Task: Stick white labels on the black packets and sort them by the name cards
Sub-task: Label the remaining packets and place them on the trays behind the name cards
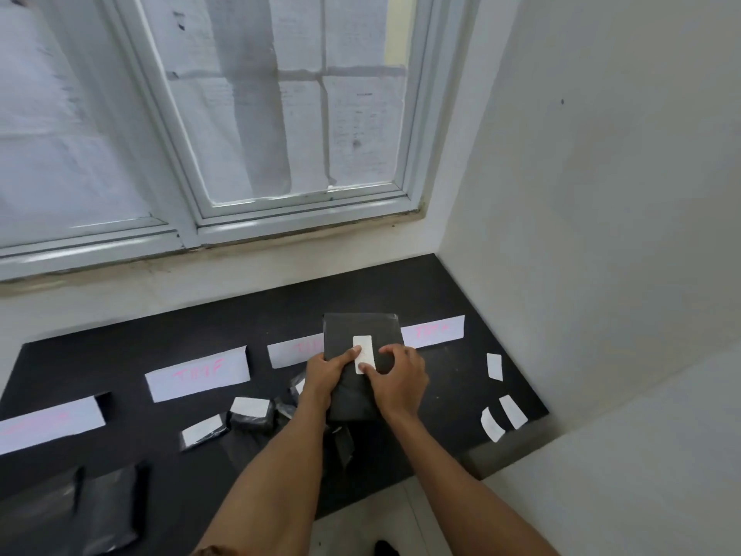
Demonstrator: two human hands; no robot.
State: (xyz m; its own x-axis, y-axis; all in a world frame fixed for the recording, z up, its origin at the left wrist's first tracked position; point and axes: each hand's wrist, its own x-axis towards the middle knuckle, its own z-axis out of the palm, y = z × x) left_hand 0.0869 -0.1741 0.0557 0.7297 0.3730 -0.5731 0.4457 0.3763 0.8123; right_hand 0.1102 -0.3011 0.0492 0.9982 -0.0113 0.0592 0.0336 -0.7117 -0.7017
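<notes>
My left hand (pixel 326 375) grips the left edge of a black packet (pixel 361 327) held above the black table (pixel 240 339), its thumb lying on a white label (pixel 365 347) on the packet's face. My right hand (pixel 401 379) presses the lower end of that label with its fingertips. Several white name cards with pink writing stand in a row: far left (pixel 48 425), left of centre (pixel 196 373), one partly hidden behind the packet (pixel 294 350), and right (pixel 435 331). Two small labelled packets (pixel 250 413) (pixel 202 431) lie left of my forearms.
Three loose white labels lie at the table's right end (pixel 494 366) (pixel 512 411) (pixel 491 425). More black packets (pixel 108 507) sit at the near left. A window (pixel 280 114) and white walls close off the back and right. The table's front edge meets tiled floor.
</notes>
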